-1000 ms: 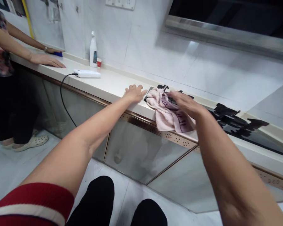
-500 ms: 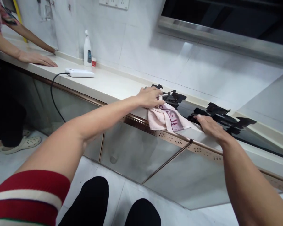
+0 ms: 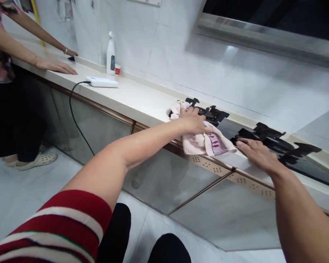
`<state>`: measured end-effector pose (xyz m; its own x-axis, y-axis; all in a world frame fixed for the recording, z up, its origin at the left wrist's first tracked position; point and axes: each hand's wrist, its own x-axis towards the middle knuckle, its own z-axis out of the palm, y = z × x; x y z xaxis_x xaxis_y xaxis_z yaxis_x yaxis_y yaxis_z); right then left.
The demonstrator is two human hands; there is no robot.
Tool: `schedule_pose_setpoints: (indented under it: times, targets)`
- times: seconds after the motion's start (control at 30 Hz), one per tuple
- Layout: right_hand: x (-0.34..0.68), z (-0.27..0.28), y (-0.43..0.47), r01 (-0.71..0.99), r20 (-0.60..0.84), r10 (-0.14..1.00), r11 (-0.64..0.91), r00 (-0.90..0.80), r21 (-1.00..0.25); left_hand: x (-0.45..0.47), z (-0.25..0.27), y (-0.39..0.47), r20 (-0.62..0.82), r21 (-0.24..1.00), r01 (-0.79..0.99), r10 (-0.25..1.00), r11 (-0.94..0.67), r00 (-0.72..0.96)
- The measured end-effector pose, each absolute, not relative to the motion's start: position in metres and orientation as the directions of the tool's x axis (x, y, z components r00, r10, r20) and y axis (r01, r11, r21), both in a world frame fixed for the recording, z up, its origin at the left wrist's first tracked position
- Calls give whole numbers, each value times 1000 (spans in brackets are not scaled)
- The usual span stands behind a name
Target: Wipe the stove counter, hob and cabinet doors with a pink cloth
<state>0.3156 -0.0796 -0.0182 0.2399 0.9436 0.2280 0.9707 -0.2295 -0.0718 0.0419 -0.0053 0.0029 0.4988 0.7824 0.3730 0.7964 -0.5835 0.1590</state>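
Observation:
A pale pink towel (image 3: 222, 143) with a mauve, dark-red patterned band lies bunched at the counter's front edge beside the gas stove. My left hand (image 3: 193, 120) presses down on it, fingers bent over the cloth, and part of the towel shows beyond the fingers. Close by is the stove's left burner with its black pan supports (image 3: 216, 114). My right hand (image 3: 257, 153) rests with fingers stretched out on the stove's front edge, right of the towel. Just behind that hand stands the right burner (image 3: 276, 140).
On the left of the counter (image 3: 145, 96) lie a white power bank (image 3: 102, 82) with a black cable hanging down, a white spray bottle (image 3: 110, 54) and a small red cup (image 3: 117, 69). Another person's hand (image 3: 56, 65) rests there. A range hood (image 3: 274, 25) overhangs the stove.
My left hand has drawn slightly back along the counter edge, and more of the towel shows at its left. The right hand stays by the stove. The view has shifted left.

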Motion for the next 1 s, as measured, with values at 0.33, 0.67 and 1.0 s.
schedule_pose_setpoints:
  times: [0.33, 0.67, 1.0]
  targets:
    - [322, -21, -87, 978, 223, 956, -166, 191, -125, -31, 14, 43, 213, 183, 904, 914, -386, 347]
    - [341, -32, -74, 986, 244, 961, -104, 133, -128, -200, 20, 79, 163, 92, 992, 982, 82, -96]
    - [337, -34, -73, 993, 298, 948, -114, 113, -14, -197, 18, 33, 229, 17, 999, 973, -34, 29]
